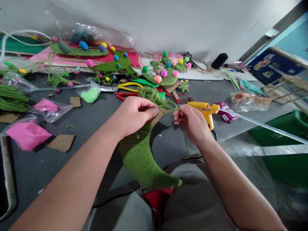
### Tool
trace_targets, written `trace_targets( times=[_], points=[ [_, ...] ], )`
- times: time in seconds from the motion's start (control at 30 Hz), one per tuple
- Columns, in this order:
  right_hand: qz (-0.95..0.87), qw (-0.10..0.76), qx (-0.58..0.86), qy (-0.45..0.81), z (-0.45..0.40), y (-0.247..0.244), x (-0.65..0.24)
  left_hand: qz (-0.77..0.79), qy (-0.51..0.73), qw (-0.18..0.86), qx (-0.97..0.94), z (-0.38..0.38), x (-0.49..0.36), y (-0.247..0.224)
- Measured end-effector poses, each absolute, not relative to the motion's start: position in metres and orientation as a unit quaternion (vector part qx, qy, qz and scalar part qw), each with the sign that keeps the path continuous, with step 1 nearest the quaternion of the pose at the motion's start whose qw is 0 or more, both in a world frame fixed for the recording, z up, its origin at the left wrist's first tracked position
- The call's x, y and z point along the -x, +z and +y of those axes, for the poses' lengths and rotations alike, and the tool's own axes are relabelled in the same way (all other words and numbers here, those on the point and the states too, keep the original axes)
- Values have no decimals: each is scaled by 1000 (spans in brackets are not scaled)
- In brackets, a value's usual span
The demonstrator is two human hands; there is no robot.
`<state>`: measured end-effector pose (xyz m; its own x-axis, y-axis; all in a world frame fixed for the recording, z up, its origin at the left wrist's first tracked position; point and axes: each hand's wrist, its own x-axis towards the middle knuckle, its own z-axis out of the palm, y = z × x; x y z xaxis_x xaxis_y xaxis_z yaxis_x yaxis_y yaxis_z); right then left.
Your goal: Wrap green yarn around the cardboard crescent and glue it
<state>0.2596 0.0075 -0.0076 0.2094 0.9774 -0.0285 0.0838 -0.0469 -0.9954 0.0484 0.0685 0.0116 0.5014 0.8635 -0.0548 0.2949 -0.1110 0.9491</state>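
Note:
A cardboard crescent wrapped in green yarn (141,157) hangs over the table's front edge, its lower tip above my lap. My left hand (137,114) pinches its upper end, where bare brown cardboard (159,117) shows. To the right, my right hand (191,122) has its fingers closed on green yarn, which runs from the cardboard to the fingertips and hangs down below the hand. Behind my left hand lies a loose tangle of green yarn (152,95). A yellow glue gun (204,110) rests just beyond my right hand.
Green yarn-covered shapes with coloured balls (160,78) line the back. Scissors (108,89) and pliers with yellow handles (130,86) lie behind my left hand. Pink clay in bags (29,133) and cardboard scraps (62,142) are at left. A green bin (284,128) stands at right.

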Motion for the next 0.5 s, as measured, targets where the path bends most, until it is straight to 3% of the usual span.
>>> trace_targets(
  times=[0.23,0.4,0.5],
  points=[
    [-605,465,620,181,1,-6,-263,418,288,501,-701,67,-50,15],
    [-531,506,529,427,-3,3,-251,407,283,491,-716,66,-52,16],
    [-487,492,537,483,-2,5,-239,407,284,474,-727,65,-54,15]
  ],
)
